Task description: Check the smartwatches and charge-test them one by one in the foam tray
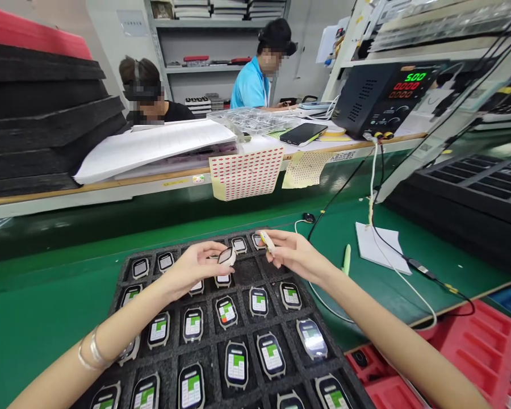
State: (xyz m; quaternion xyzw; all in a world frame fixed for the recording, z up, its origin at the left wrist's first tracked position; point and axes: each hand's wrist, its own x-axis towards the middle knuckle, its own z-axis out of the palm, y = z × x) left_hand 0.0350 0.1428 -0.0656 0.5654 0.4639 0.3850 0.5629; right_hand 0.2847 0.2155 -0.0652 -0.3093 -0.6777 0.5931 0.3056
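My left hand (196,267) holds one smartwatch body (227,256) by its edges above a black foam tray (344,386). My right hand (292,253) pinches a small white charger clip (267,241) close to the right of that watch. Below both hands the tray holds several watch bodies (236,363) in pockets, most with lit green-and-white screens. One pocket (247,271) under the hands lies empty. A bracelet circles my left wrist.
A red foam tray (485,346) sits at the lower right, a white pad (377,244) and cables on the green mat. A power supply (383,99) stands on the raised shelf. Two people sit behind it. Black foam sheets (42,113) are stacked at left.
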